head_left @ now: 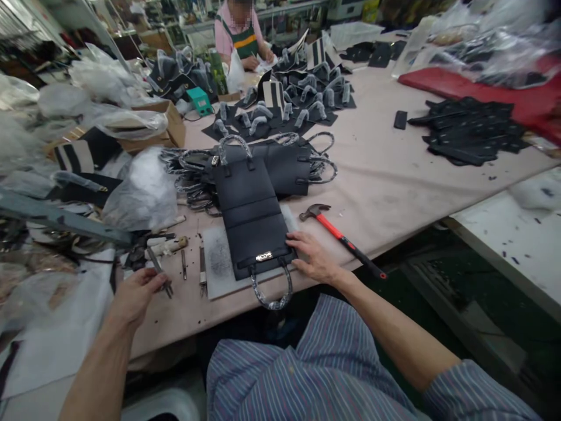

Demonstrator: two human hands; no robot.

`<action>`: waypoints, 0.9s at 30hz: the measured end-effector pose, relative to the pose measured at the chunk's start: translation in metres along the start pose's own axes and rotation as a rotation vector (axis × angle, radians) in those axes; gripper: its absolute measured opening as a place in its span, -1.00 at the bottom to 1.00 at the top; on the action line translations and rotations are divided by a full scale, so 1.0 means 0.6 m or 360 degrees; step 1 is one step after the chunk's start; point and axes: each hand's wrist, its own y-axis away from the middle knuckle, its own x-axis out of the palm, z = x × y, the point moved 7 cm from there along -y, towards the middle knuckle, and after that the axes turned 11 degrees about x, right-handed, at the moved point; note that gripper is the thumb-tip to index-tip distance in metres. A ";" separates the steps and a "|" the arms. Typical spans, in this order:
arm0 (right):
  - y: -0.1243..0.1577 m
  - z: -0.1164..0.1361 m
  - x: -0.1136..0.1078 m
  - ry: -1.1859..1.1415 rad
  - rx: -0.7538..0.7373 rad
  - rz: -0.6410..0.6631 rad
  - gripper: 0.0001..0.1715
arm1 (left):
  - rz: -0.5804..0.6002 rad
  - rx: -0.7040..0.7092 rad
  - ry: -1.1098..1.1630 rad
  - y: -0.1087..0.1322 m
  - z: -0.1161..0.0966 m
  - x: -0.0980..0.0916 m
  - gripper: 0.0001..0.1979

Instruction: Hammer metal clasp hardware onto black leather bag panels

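A flat black handbag panel [252, 219] with a metal clasp [264, 256] and wrapped handle [272, 292] lies on a grey pad [219, 263] at the table's near edge. My right hand [312, 257] lies flat on the panel's lower right corner, fingers spread. At the left, my left hand [137, 292] is closed on a slim metal tool [160, 270]. More small tools [202, 272] lie between the hand and the pad.
A red-handled hammer [342, 237] lies right of the panel. Stacked black bags [284, 164] sit behind it, with more black parts [468, 128] farther right. Plastic wrap and boxes [131, 126] crowd the left. Another person [241, 35] works at the far end.
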 end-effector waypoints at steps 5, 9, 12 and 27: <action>0.003 -0.006 0.011 -0.0135 0.0009 -0.0148 -0.46 | 0.0072 0.0014 0.0492 0.055 -0.094 0.147 -0.51; 0.004 -0.004 0.008 -0.0168 0.0010 -0.0175 -0.49 | 0.0236 0.0173 0.0719 0.087 -0.166 0.297 -0.57; 0.004 0.000 0.003 -0.0173 -0.0001 -0.0213 -0.54 | 0.0404 0.0286 0.0711 0.102 -0.197 0.381 -0.68; 0.002 -0.006 -0.001 -0.0217 -0.0050 -0.0314 -0.51 | 0.0690 0.0743 0.0325 0.121 -0.204 0.459 -0.95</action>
